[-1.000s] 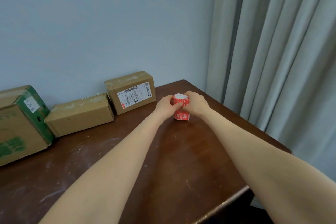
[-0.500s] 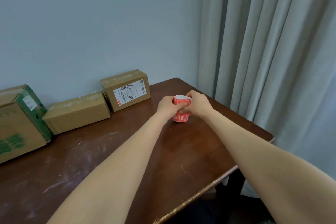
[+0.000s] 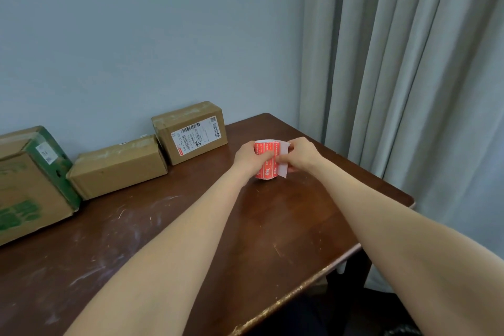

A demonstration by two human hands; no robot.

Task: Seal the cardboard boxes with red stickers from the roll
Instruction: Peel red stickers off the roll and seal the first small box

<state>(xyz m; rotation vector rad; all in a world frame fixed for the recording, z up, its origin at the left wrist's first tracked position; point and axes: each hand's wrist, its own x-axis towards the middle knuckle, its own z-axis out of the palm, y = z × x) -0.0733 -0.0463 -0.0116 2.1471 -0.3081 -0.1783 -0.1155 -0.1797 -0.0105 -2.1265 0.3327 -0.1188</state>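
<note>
Starting far left: green-printed carton against the wall, plain brown box just beside it, labelled box just beside that, all three on the dark wooden table, no red seal seen on any. Further right, gripping the red sticker roll with the left hand, fingers curled round its left side; roll upright, low over or resting on the tabletop, cannot tell which. Pinching the loose white backing strip at the roll's right edge with the right hand, thumb and fingers closed on it. Grey curtain far right, past the table corner. Judged step: freeing the first sticker, sealing not begun. Risks: tearing the liner instead of lifting a sticker if pulled too fast; folding a freed sticker onto itself or onto fingertips; letting the roll unspool if the left grip slackens. Roll between both hands, well apart from the boxes, so likely needing a carry leftward before any sealing.
</note>
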